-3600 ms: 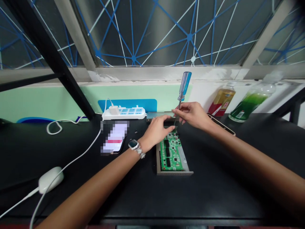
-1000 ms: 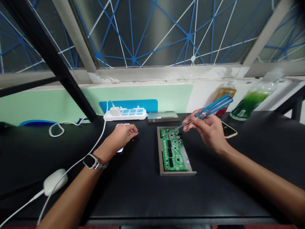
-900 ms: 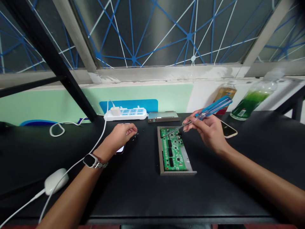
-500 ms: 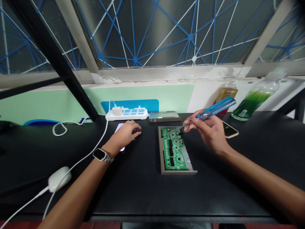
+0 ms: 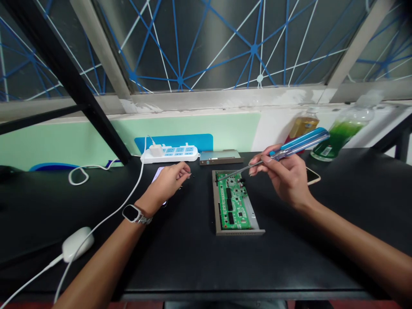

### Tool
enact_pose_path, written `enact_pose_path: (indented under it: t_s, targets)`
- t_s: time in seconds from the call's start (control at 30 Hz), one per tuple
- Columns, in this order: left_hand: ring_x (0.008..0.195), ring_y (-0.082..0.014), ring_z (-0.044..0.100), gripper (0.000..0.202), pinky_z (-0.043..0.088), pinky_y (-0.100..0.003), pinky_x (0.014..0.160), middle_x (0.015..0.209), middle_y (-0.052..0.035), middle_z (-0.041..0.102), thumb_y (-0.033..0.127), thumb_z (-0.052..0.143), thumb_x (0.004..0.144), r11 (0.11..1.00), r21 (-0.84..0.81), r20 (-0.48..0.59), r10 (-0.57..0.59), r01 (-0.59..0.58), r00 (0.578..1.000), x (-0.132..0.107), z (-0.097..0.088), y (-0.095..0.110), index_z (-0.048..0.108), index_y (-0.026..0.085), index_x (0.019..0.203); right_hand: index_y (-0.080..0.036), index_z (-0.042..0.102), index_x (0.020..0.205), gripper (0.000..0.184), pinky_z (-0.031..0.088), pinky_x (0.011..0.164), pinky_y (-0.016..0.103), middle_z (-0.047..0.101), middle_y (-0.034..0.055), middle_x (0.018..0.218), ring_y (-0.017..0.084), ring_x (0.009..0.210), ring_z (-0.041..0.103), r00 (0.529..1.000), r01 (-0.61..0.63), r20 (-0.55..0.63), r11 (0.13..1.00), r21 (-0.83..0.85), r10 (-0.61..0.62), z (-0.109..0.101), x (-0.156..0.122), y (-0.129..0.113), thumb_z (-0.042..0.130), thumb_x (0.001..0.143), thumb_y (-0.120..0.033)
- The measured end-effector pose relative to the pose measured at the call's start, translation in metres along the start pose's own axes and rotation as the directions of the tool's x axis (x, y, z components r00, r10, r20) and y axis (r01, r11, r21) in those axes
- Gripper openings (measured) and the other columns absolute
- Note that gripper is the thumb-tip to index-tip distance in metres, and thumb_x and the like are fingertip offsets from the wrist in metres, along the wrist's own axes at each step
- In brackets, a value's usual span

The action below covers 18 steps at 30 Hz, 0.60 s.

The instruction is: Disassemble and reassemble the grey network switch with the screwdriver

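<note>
My right hand grips a screwdriver with a clear blue handle, its fingers on the handle's front and the shaft. The shaft slants down to the left, its tip over the upper left corner of a green circuit board. That board sits in an open grey metal case on the black desk. Left of the case, my left hand is closed, thumb and fingertips pinched on a tiny dark thing too small to name. Beneath this hand, partly hidden, lies a phone with a lit screen.
Behind the case lie a metal cover and a white power strip. A white cable runs past my left arm to a white charger. At the right stand a green bottle, an amber bottle and another phone.
My left thumb and fingers have come together from a wider spread. The screwdriver has shifted slightly right and up, its tip a little higher along the board's left edge.
</note>
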State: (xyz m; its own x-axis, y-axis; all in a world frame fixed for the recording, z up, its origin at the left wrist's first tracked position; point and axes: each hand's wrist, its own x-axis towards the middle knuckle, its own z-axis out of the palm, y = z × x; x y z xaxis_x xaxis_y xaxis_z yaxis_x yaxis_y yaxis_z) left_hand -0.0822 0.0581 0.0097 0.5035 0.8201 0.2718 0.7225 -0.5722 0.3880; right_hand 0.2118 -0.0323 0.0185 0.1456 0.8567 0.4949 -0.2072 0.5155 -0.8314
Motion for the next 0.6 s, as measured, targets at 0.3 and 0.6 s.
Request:
enact_pose_path:
  t_s: [0.3,0.6]
  targets:
    - [0.081,-0.0183,0.065,0.02,0.05,-0.032,0.077,0.091,-0.005,0.073,0.034,0.058,0.091,0.997,-0.062,-0.043,-0.04,0.037,0.998,-0.012,-0.025,-0.003,0.07,0.018,0.092,-0.021,0.062,0.096,0.01,0.059,0.073,0.037,0.074,0.0044,0.093,0.02,0.079,0.073,0.994,-0.029,0.104,0.998,-0.048,0.034,0.012,-0.009,0.004,0.069,0.089,-0.023]
    - [0.078,-0.0186,0.065,0.019,0.05,-0.032,0.076,0.089,-0.0058,0.074,0.03,0.058,0.087,0.994,-0.096,0.052,-0.047,0.052,0.998,-0.013,-0.02,-0.008,0.071,0.017,0.091,-0.021,0.059,0.099,0.012,0.06,0.085,0.039,0.072,0.0052,0.101,0.018,0.087,0.072,0.95,-0.142,0.285,0.99,0.023,0.13,0.066,-0.004,0.038,0.065,0.091,-0.029]
